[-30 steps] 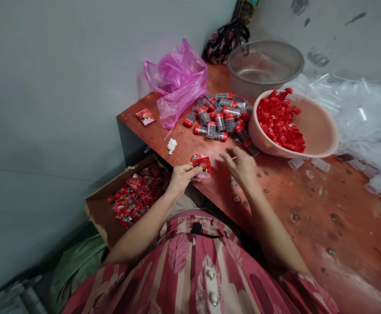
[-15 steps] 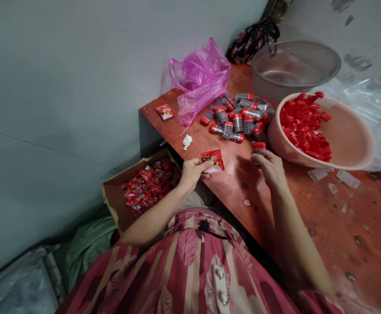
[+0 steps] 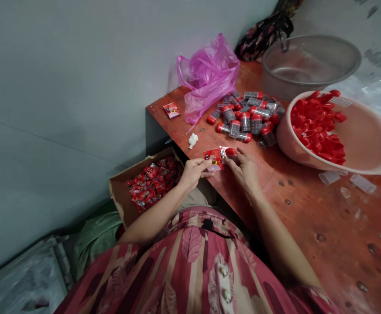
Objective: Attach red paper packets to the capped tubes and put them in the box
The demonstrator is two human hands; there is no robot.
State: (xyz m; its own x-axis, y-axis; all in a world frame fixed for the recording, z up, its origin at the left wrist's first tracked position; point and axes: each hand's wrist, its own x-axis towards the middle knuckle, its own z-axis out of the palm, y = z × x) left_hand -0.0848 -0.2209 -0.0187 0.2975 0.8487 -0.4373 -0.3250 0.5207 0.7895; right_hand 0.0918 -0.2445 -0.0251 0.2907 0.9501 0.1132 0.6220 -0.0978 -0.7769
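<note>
Over the table's near edge, my left hand (image 3: 195,172) pinches a red printed packet (image 3: 212,158) between thumb and fingers. My right hand (image 3: 244,169) is closed on a red-capped container (image 3: 231,151), which it holds against the packet's right side; its fingers partly hide the container. Farther back lies a pile of clear containers with red caps (image 3: 245,121). To the right of the pile stands a pink basin (image 3: 370,141) holding red plastic pieces (image 3: 319,131). Another red packet (image 3: 171,110) lies flat at the table's left corner.
A cardboard box (image 3: 120,198) of red packets sits below the table's left edge. On the table (image 3: 295,218) are a pink plastic bag (image 3: 210,72), crumpled white scrap (image 3: 193,140), a grey basin (image 3: 308,80) and loose clear containers (image 3: 363,184) at the right.
My right hand has moved left from beside the pile to the packet, bringing the red-capped container along. My left hand still holds the packet. The view has shifted slightly.
</note>
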